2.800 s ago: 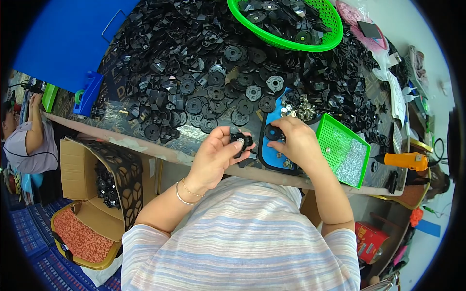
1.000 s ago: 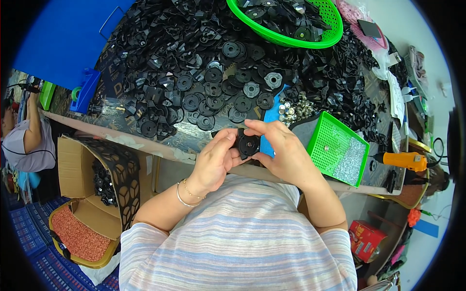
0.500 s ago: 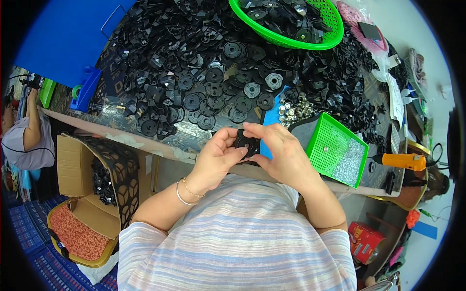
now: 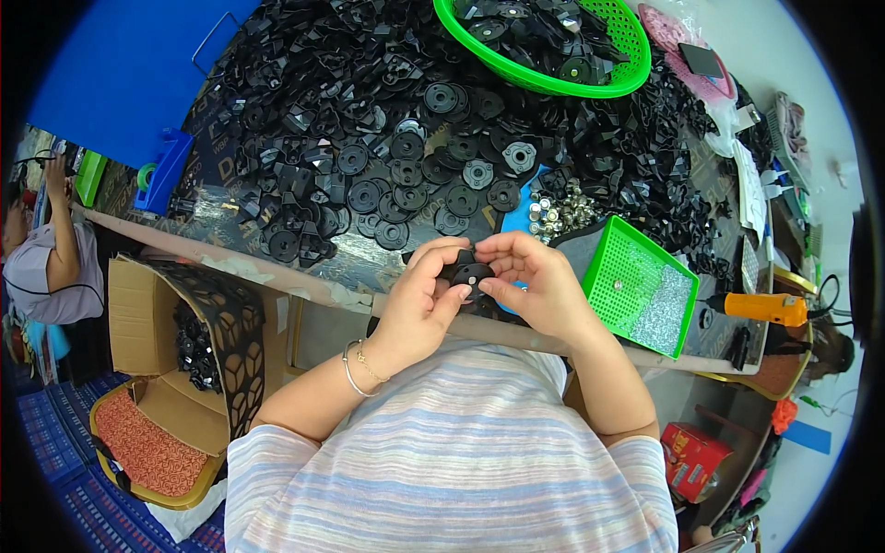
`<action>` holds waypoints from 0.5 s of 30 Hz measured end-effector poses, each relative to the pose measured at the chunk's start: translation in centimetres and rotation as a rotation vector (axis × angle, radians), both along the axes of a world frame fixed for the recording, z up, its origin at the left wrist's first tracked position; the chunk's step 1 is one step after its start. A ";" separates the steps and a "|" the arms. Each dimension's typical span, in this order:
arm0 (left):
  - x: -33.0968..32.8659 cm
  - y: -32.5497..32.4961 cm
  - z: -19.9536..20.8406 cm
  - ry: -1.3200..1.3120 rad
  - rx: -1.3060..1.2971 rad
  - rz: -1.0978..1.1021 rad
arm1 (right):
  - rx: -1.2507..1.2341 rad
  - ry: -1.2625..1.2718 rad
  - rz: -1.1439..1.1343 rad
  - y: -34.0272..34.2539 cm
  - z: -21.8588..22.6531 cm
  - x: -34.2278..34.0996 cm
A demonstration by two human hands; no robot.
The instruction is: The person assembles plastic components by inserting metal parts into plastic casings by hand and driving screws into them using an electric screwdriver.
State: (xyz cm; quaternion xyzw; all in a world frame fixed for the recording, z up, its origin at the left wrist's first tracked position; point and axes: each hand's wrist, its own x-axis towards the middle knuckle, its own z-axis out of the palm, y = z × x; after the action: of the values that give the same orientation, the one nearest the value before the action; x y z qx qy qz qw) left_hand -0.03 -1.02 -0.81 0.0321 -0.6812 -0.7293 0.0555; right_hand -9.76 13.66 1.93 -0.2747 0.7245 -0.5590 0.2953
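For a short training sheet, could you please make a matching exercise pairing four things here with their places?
1. Single black part
2. Orange power tool
3. Fine silvery pieces
4. Cardboard box

A. In the green tray
B. Left of the striped shirt
C. Between left hand and right hand
D. Right of the green tray

Pairs: 1-C, 2-D, 3-A, 4-B

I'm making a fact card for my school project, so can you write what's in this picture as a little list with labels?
Left hand: grips the black part, as does the right hand
Middle of table: pile of black parts
Beside right hand: green tray with tiny silvery pieces
Far side: green basket holding more black parts
Right end: orange tool
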 end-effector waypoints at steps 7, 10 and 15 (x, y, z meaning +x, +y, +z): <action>-0.2 -0.5 0.3 0.020 -0.054 0.010 | -0.151 -0.408 -0.001 -0.4 -1.5 -0.8; 0.0 -1.7 1.7 -0.141 -0.046 0.063 | -0.083 -0.419 -0.068 -0.4 -1.8 -1.5; -0.5 -5.5 1.8 0.054 -0.875 0.201 | 0.354 0.047 -0.109 -0.3 -2.5 -2.8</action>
State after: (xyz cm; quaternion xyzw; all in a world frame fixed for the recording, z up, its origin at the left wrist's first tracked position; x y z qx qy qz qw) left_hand -0.51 -6.49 0.94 0.0527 -0.9172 -0.3644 0.1523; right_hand -12.54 13.41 -0.61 -0.1920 0.8321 -0.4313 0.2912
